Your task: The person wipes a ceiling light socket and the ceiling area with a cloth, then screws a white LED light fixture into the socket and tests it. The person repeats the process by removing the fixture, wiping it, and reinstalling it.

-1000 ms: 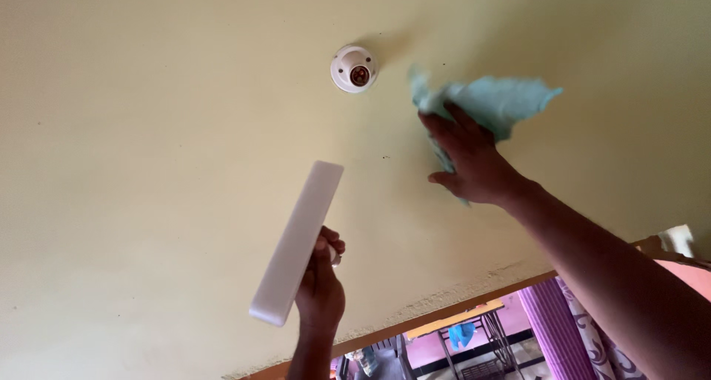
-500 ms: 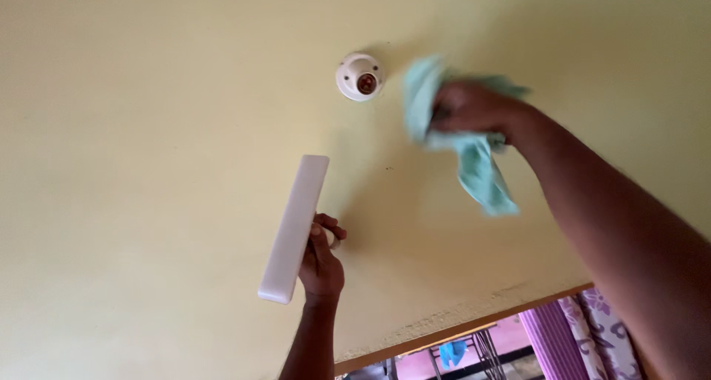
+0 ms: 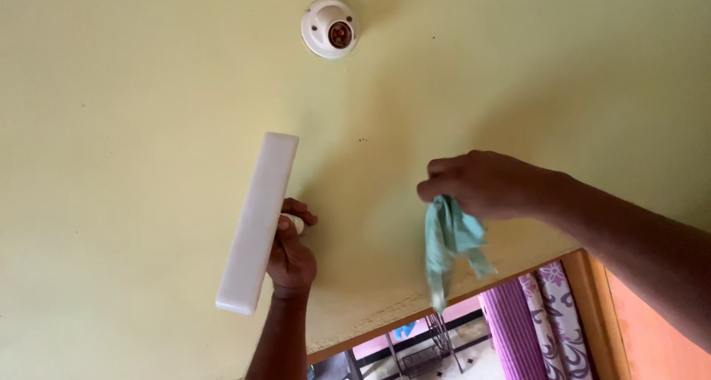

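I am looking up at a pale yellow ceiling [image 3: 133,91]. My left hand [image 3: 290,254] is raised and grips the base of a long white flat lamp [image 3: 259,218], which tilts up toward the ceiling. A white round bulb socket [image 3: 330,28] is fixed to the ceiling above, with nothing in it. My right hand [image 3: 485,184] is closed on a light green cloth [image 3: 448,243] that hangs down from its fingers, away from the ceiling and to the right of the lamp.
A wooden door frame [image 3: 459,291] runs along the bottom edge of the ceiling. A purple patterned curtain [image 3: 537,313] hangs at the lower right beside an orange wall [image 3: 652,328]. A metal rack [image 3: 426,350] shows through the doorway.
My right hand has come down from beside the socket, and the cloth now dangles instead of lying against the ceiling. The left hand with the lamp has hardly moved.
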